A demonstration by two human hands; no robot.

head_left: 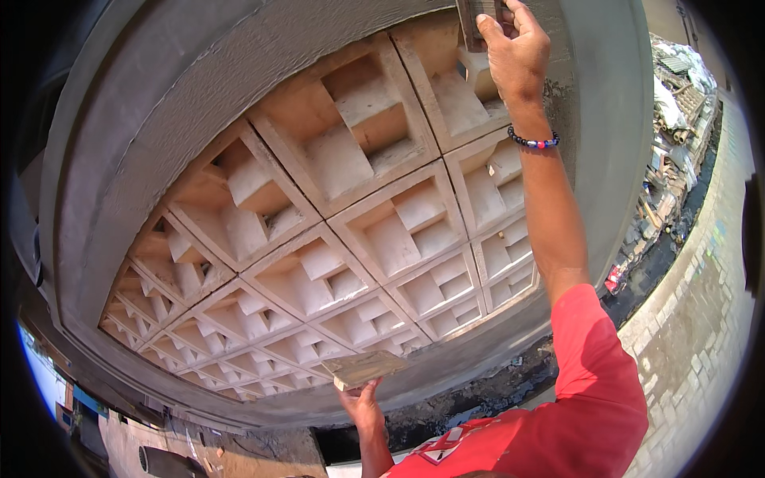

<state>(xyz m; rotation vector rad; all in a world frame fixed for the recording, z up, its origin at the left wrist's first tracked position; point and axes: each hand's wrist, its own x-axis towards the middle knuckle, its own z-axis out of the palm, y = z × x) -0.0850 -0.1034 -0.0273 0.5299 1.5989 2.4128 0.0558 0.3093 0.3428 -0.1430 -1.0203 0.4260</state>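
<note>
The right hand [516, 49] is raised to the far top of the view, fingers curled round the handle of a trowel [476, 22] whose blade lies flat against the wall where the grey plaster band [594, 119] meets the grid of vent blocks [335, 215]. Holding the blade flat to the surface looks suited to spreading or smoothing the wet render along that edge; only part of the tool shows, since the frame cuts it off at the top. A beaded bracelet [534, 143] sits on the wrist, and the arm runs down to a red sleeve [594, 366] at the near right.

The left hand [362, 402] is low and near, palm up under a small flat board [368, 368], gripping it from beneath. The board is kept roughly level and close under the wall, probably so that it can carry mortar within easy reach of the trowel; whether anything lies on it now is hard to tell.

The blocks are pale, square and deeply recessed, set in rows that fill the frame's middle, with plaster framing them on the left and right. At the far right, below, lie brick paving [701, 319] and a heap of rubble [673, 159].
</note>
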